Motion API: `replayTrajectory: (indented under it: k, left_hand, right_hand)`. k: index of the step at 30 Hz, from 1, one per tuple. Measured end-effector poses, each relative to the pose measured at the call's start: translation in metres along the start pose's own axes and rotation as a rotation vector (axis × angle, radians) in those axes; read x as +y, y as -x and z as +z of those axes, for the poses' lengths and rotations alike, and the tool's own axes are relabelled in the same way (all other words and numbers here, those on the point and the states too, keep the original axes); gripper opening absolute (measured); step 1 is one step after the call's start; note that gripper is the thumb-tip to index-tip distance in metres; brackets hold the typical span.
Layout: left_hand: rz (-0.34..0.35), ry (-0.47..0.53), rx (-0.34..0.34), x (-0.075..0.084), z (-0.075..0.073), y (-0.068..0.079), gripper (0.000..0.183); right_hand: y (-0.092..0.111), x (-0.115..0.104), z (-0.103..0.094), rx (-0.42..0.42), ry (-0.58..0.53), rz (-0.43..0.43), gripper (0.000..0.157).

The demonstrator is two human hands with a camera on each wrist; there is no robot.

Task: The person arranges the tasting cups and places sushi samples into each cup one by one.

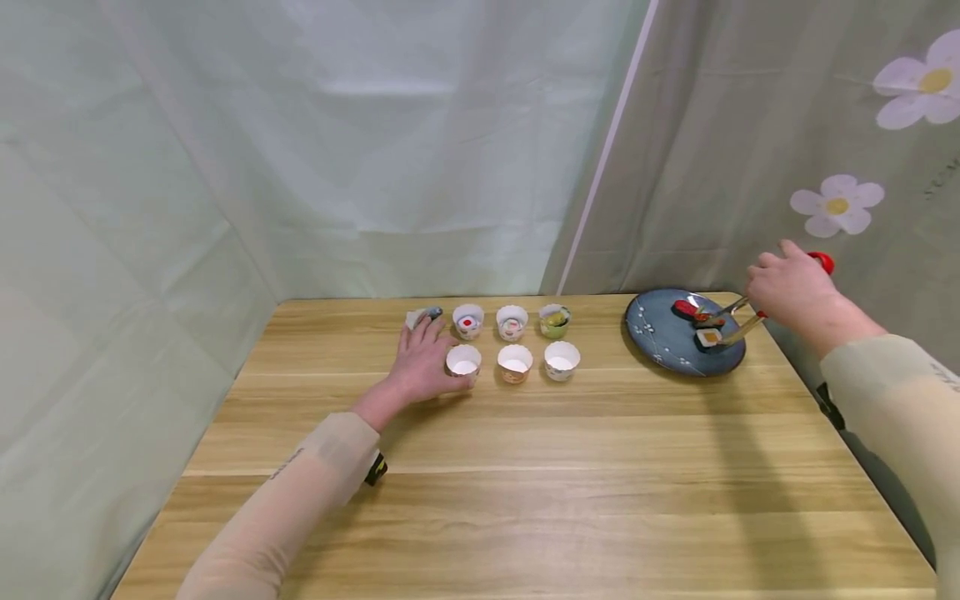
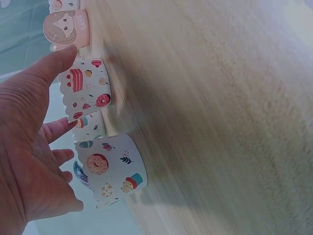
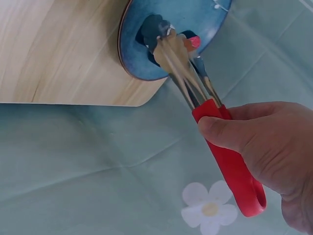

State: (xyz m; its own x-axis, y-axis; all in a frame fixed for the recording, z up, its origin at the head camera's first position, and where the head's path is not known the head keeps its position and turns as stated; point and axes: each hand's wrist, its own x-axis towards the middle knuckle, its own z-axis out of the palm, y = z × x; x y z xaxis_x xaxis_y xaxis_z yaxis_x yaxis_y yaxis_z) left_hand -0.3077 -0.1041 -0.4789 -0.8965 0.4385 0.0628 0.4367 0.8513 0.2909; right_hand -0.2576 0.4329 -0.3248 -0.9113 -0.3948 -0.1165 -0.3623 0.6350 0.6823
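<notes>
My left hand lies flat on the wooden table, fingers straight, thumb beside the near-left paper cup. The left wrist view shows the open palm next to a cake-patterned cup and a doughnut-patterned cup. Six cups stand in two rows; the back three hold small food pieces. My right hand grips red-handled tongs, whose metal tips reach over a blue plate with sushi pieces. Whether the tips pinch a piece is unclear.
A small grey and white item lies by my left fingertips. Pale curtains close in the table at the back and left; a flowered curtain hangs on the right. The plate sits near the table's back right corner.
</notes>
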Motion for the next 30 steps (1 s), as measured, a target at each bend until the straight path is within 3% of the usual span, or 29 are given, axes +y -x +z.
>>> replayTrajectory:
  k: [19, 30]
  left_hand:
    - [-0.008, 0.001, -0.013, 0.0016, -0.0004, -0.0003, 0.079]
    - [-0.029, 0.002, 0.002, 0.0003, 0.0036, -0.0042, 0.076]
  right_hand:
    - [0.0013, -0.0016, 0.0008, -0.053, -0.059, 0.032, 0.027]
    - [0.0043, 0.0036, -0.0002, 0.084, -0.095, -0.001, 0.028]
